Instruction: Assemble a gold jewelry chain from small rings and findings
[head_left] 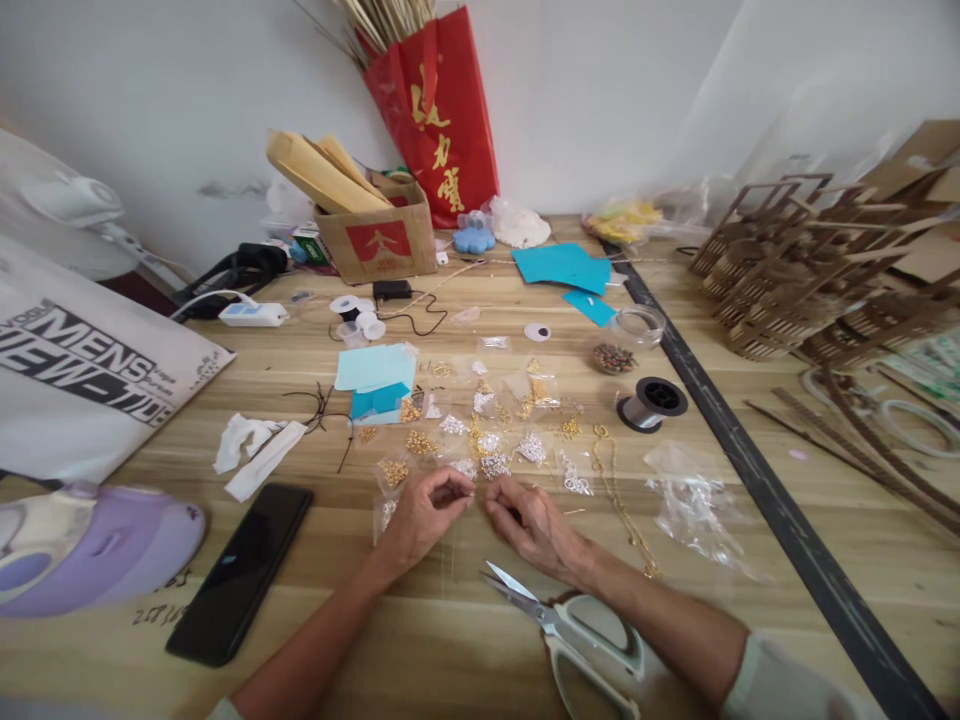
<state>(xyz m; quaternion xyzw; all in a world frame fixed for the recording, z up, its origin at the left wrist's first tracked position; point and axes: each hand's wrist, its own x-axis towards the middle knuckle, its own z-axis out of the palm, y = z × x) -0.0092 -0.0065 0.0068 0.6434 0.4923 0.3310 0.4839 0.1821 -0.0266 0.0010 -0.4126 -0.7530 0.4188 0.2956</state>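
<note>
My left hand [426, 508] is pinched, thumb against forefinger, over the near side of the bead piles. Facing it with a small gap between, my right hand [534, 522] is also closed in a pinch. What the fingertips hold is too small to make out; a faint thin line hangs below the left hand. Just beyond them lie silver beads [495, 465], gold beads [393, 472] and white rings [576, 477] in small clear bags. Scissors [551, 620] with pale handles lie partly spread beneath my right forearm. A gold chain [624, 510] stretches to the right of that hand.
A black phone [240, 575] and white cloth strips [264, 455] lie at left. At right are a wire spool [652, 403], a crumpled plastic bag [694, 500] and a dark strip [739, 465] across the table. A cardboard box [382, 240] and red bag [442, 120] stand behind.
</note>
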